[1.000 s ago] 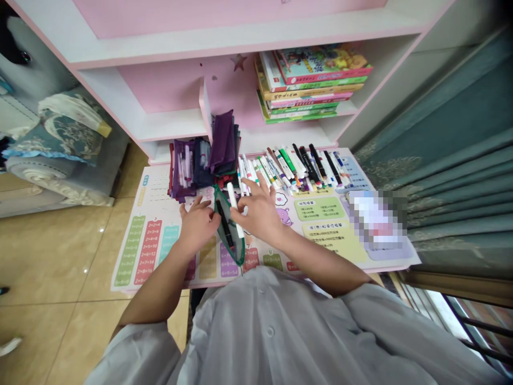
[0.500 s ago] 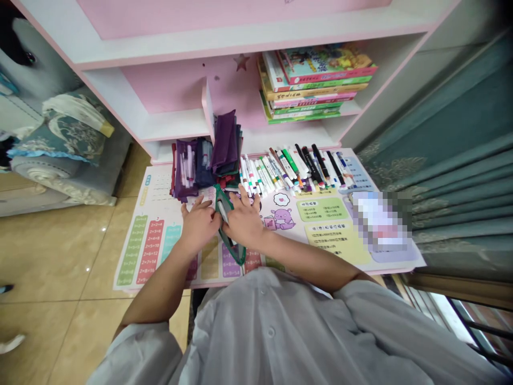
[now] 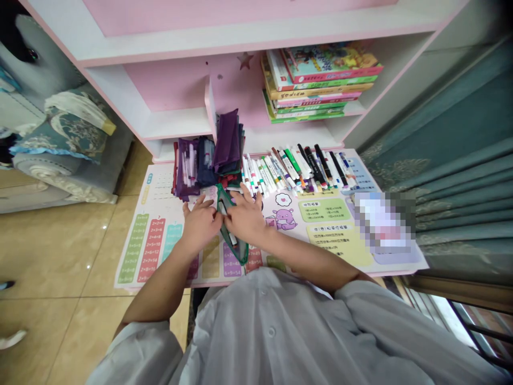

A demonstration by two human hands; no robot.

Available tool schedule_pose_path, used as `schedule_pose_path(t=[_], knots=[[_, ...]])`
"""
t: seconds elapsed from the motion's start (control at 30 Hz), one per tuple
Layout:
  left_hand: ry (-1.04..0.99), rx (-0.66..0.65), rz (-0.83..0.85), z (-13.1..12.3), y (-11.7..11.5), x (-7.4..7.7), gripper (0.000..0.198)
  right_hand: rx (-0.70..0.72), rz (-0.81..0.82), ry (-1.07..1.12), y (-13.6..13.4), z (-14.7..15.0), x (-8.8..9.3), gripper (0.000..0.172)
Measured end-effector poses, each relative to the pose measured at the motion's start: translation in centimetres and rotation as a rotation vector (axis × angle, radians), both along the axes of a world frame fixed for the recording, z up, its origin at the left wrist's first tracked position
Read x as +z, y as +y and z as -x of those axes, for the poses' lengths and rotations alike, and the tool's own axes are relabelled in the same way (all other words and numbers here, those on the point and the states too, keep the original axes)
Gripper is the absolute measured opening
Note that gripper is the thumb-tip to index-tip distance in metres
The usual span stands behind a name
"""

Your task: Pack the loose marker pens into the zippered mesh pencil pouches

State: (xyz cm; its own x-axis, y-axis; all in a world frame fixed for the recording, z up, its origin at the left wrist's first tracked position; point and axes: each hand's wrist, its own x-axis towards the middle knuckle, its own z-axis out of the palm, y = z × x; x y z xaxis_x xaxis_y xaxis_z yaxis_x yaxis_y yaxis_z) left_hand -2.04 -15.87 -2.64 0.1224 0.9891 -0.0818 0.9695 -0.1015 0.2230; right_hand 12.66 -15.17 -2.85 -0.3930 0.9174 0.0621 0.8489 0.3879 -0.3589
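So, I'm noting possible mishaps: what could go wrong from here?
The white marker could slip out, since the green pouch looks open between the left hand and right hand.

The right hand's spread fingers are close to the loose row of markers, so a nudge might scatter some.

The piled purple pouches look tilted and might slide.

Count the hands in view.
2: the left hand at the left edge of the green-edged pouch, the right hand over its right side; no others visible.
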Motion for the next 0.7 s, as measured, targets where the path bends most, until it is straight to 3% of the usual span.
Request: schedule_pose_path(t=[0.13,0.3,0.47,0.7], knots=[[-0.006,0.005,0.009,0.0,0.0,0.1,0.032,-0.205,-0.116,0.138,2.7,-1.5,0.2,0.026],[0.0,0.012,0.007,-0.1,-0.1,0.1,0.033,-0.387,-0.113,0.052,7.0,-3.2,-1.6,0.025],[0.0,0.015,0.014,-0.2,-0.1,0.3,0.032,-0.432,-0.071,-0.047,8.4,-3.6,-3.4,0.038],[-0.004,0.015,0.011,-0.1,-0.1,0.1,0.031,-0.443,-0.09,-0.118,8.3,-3.5,-3.3,0.043]])
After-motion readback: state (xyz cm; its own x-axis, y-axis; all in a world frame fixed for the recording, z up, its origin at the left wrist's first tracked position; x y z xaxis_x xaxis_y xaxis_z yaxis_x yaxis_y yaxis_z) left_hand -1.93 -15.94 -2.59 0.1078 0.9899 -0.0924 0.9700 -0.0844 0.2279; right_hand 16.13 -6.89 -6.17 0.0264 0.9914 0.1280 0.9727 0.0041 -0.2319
